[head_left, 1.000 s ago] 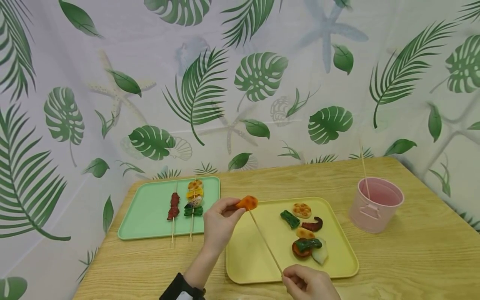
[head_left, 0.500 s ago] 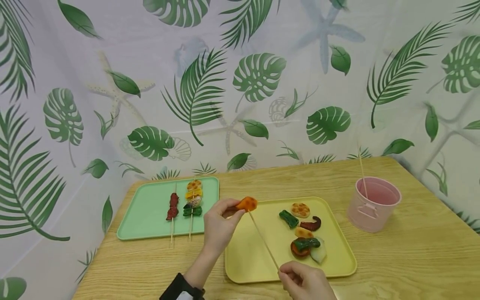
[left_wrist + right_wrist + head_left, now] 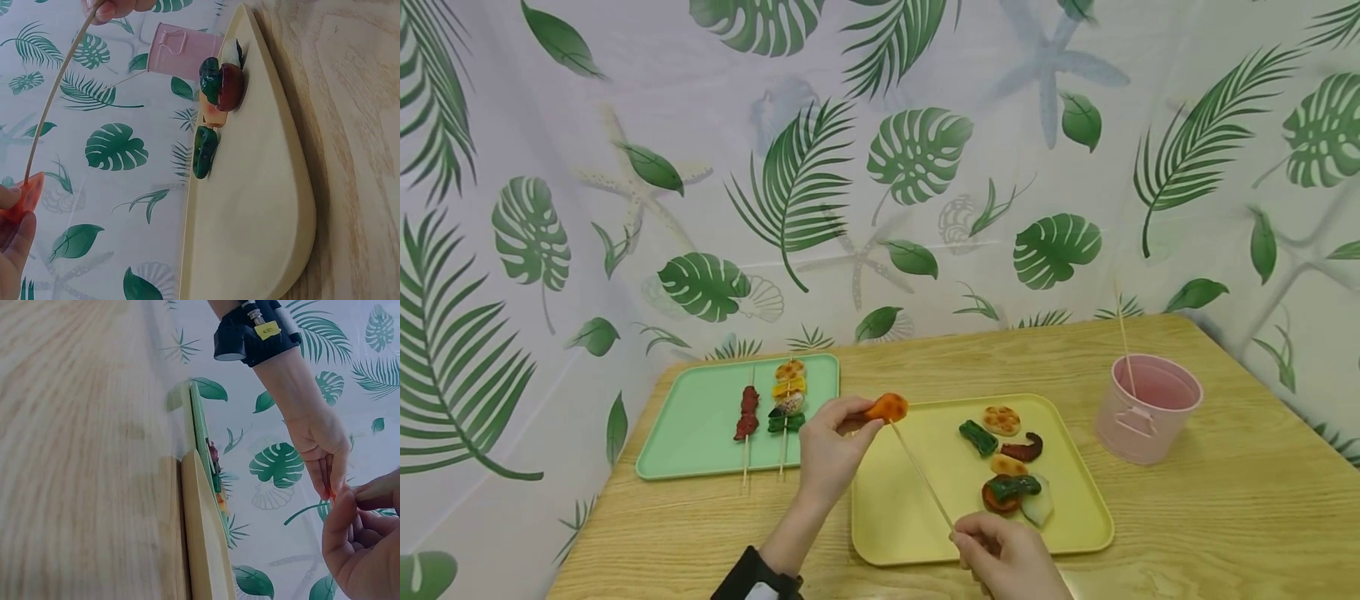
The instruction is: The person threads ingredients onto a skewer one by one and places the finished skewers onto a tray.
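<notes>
My left hand (image 3: pixel 835 446) pinches an orange food piece (image 3: pixel 887 407) above the left edge of the yellow tray (image 3: pixel 895 517). A thin wooden skewer (image 3: pixel 921 477) runs from that piece down to my right hand (image 3: pixel 1000 554), which pinches its lower end. In the left wrist view the skewer (image 3: pixel 53 100) bows between the orange piece (image 3: pixel 22 197) and the right hand's fingertips (image 3: pixel 115 7). In the right wrist view both hands, left (image 3: pixel 322 447) and right (image 3: pixel 362 544), are close together. Several loose food pieces (image 3: pixel 1007 467) lie on the yellow tray.
A green tray (image 3: pixel 700 433) at the left holds two filled skewers (image 3: pixel 767 408). A pink bucket (image 3: pixel 1146 408) with one skewer stick stands at the right on the wooden table (image 3: pixel 1225 517). A leaf-print curtain (image 3: pixel 880 167) closes off the back and sides.
The right hand has moved slightly left and up along the skewer. The orange piece has shifted a little left. Trays and bucket have not moved.
</notes>
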The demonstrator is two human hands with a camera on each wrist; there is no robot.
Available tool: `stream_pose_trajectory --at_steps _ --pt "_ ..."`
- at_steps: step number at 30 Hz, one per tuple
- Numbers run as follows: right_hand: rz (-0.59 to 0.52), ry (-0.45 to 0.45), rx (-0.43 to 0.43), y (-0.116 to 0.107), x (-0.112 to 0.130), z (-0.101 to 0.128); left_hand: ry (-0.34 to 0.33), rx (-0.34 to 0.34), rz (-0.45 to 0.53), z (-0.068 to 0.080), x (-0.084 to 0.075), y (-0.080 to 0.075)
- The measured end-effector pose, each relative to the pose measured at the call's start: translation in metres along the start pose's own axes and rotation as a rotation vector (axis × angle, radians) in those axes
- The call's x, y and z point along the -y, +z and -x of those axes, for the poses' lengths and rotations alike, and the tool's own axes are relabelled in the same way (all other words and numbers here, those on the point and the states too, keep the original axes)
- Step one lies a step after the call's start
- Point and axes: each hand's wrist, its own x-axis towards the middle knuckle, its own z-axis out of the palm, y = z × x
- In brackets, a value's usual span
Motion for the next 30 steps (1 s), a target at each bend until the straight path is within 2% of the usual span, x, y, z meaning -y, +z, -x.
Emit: stream_pose_trajectory --at_steps 3,9,14,17,21,26,28,30 --pt "-0.071 0.045 0.024 0.001 0.000 0.000 0.006 0.009 0.013 0.001 0.000 0.001" --pt "-0.138 0.083 0.041 0.001 0.000 0.002 -0.009 0.026 0.016 0.001 0.000 0.001" --pt "-0.154 0.061 0.064 0.001 -0.001 0.001 0.008 0.034 0.022 0.001 -0.020 -0.002" --pt "-0.190 0.087 0.071 0.001 -0.002 0.000 0.018 0.047 0.011 0.000 -0.033 -0.003" --pt "-0.239 0.100 0.069 0.002 -0.001 -0.003 0.016 0.053 0.015 -0.001 -0.036 -0.002" --pt "-0.224 0.097 0.011 0.001 -0.003 -0.011 0.062 0.043 -0.004 -0.004 -0.017 -0.001" --pt "-0.169 0.092 -0.022 -0.004 -0.003 -0.015 0.082 0.031 -0.037 -0.005 -0.008 -0.002" --pt "-0.076 0.063 -0.045 -0.012 0.000 -0.019 0.068 0.021 -0.064 -0.007 -0.003 -0.003"
